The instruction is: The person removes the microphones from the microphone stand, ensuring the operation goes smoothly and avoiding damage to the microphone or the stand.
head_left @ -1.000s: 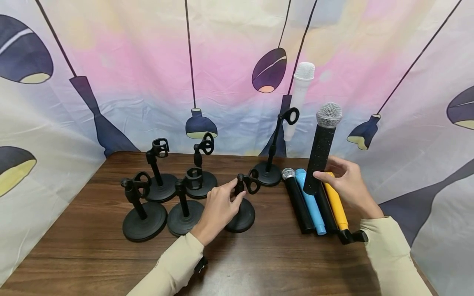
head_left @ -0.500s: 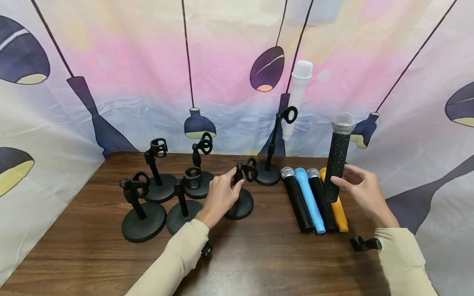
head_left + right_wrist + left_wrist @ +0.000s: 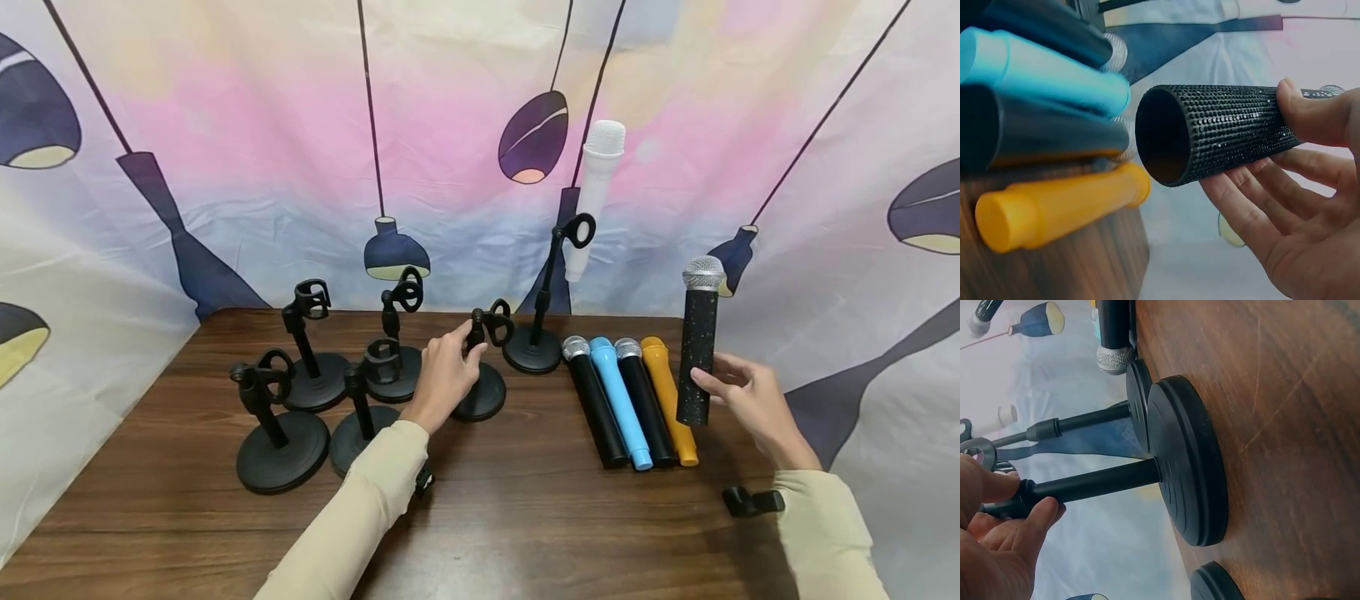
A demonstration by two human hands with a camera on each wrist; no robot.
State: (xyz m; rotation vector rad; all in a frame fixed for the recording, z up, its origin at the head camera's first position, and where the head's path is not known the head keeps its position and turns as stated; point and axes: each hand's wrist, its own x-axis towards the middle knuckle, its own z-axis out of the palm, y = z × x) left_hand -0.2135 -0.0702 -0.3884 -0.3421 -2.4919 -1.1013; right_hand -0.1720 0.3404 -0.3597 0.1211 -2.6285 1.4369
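My left hand (image 3: 444,375) pinches the upright of a black desktop microphone stand (image 3: 483,396) just below its clip, thumb and fingers on either side of the post. In the left wrist view that stand's round base (image 3: 1188,462) sits on the wooden table, close against the base of a taller stand. My right hand (image 3: 757,408) holds a black glittery microphone (image 3: 697,358) upright by its lower handle, silver mesh head on top. Seen from the right wrist, the microphone's studded handle (image 3: 1229,131) has an open hollow end, with thumb above and fingers beneath.
Right of centre lie a black microphone (image 3: 596,404), a blue one (image 3: 621,404), another black one (image 3: 647,404) and a yellow one (image 3: 670,400), side by side. A white microphone (image 3: 596,183) overlaps the tall stand's clip (image 3: 581,231). Several more stands (image 3: 281,454) occupy the left.
My left hand has slid the stand toward the back of the table, nearer the tall stand. My right hand has carried the glittery microphone right and lower, away from over the row.
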